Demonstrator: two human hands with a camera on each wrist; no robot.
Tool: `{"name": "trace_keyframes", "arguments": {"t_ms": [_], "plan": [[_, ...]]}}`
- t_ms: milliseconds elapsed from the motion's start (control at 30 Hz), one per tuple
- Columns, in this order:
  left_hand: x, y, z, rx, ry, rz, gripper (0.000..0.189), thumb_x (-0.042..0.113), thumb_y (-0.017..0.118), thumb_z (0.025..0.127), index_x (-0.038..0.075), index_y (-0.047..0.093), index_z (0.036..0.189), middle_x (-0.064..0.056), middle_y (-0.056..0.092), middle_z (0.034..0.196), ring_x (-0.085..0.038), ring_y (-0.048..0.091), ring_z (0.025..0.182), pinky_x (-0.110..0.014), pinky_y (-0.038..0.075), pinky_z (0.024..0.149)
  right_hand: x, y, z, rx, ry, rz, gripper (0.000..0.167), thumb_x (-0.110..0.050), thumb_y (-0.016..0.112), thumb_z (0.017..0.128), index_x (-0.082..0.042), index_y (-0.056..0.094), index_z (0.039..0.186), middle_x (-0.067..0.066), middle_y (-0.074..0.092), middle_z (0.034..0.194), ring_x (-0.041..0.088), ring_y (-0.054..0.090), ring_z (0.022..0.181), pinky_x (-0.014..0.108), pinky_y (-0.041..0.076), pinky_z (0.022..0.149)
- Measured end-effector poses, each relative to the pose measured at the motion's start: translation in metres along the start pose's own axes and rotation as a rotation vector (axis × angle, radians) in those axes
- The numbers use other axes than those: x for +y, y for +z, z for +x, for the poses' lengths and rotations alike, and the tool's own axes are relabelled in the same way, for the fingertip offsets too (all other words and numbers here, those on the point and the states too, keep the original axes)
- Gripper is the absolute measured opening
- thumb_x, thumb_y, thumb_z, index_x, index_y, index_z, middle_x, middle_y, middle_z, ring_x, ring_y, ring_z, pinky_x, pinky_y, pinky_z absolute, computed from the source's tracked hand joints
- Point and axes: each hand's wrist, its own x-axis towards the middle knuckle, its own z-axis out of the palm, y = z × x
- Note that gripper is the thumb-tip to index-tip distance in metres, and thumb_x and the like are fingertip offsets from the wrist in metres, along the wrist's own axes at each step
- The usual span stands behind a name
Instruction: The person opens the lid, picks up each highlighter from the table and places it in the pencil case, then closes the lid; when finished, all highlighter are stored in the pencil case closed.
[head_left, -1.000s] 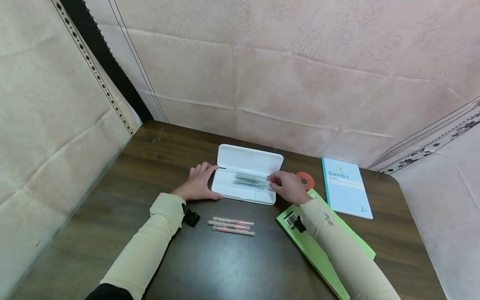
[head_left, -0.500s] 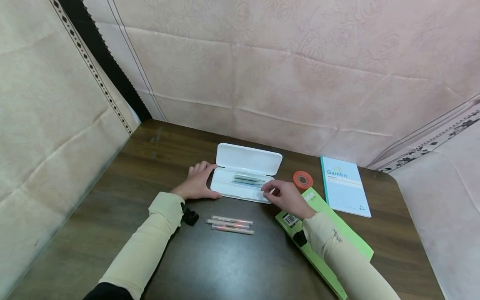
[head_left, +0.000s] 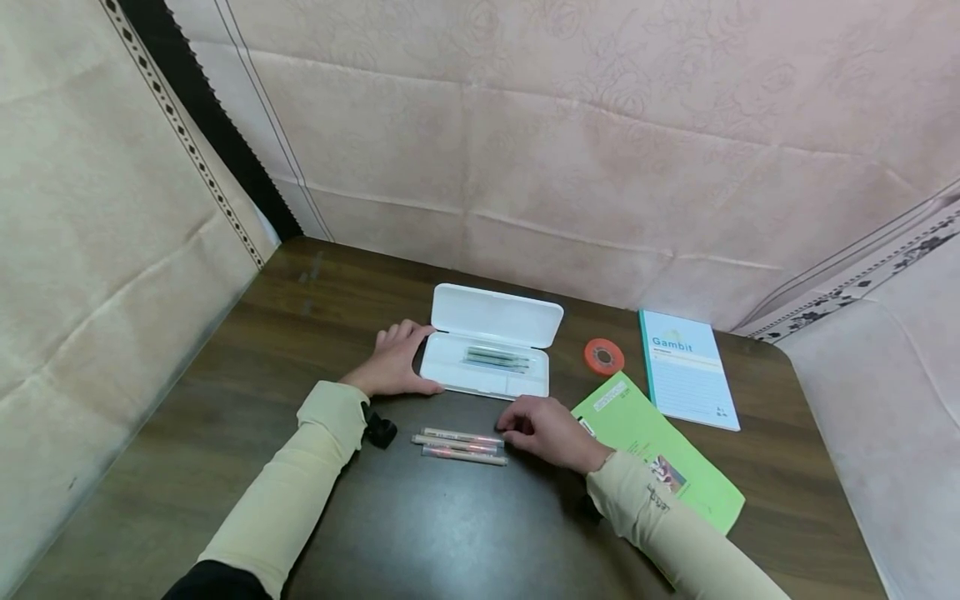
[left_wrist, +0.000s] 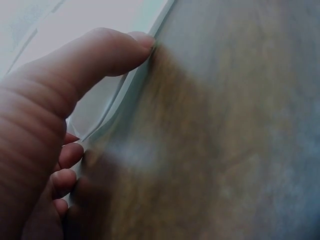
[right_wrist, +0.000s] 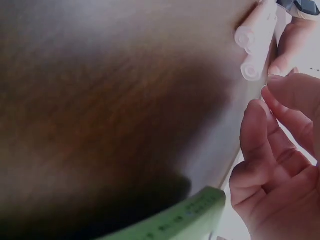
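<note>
Just now, the pens are lying on the tabletop to the left of the right hand, their long axes running roughly left to right, so their near ends are pointing straight at that grip. The right hand is clearly the nearer one; its fingers are bending loosely around a small gap and are holding nothing. Its fingertips are sitting right by the pen ends, though whether they are touching is hard to tell.

Meanwhile, the left hand is gripping the left end of the white case, thumb along the front edge and fingers around behind. The case is standing beyond the pens, apart from them, its lid leaning open at the back. Inside, several slim green pens are lying lengthwise, with bare space to their left. The green book is lying partly beneath the right forearm.
</note>
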Motion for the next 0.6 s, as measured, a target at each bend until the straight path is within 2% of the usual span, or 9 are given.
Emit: {"name": "trace_keyframes", "arguments": {"t_ms": [300,600], "plan": [[-0.0019,0.0025,0.0018,0.011,0.006,-0.006,0.102,0.062,0.079,0.067,0.012,0.040,0.146,-0.011,0.044,0.128,-0.027,0.038,0.111,-0.042,0.024,0.088,-0.0028,0.0046,0.0054,-0.041,-0.011,-0.048,0.015,-0.016,0.069,0.091,-0.016,0.072,0.105,-0.007,0.066,0.092,0.008,0.057,0.080,0.024,0.049,0.074],[-0.0031,0.0028,0.0010,0.017,0.011,-0.010,0.101,0.061,0.080,0.067,0.012,0.041,0.146,-0.011,0.045,0.128,-0.027,0.038,0.110,-0.041,0.024,0.088,0.0003,0.0058,0.0059,-0.025,0.007,-0.061,0.009,-0.017,0.069,0.091,-0.018,0.071,0.100,-0.009,0.063,0.089,0.006,0.055,0.078,0.024,0.048,0.072]]}}
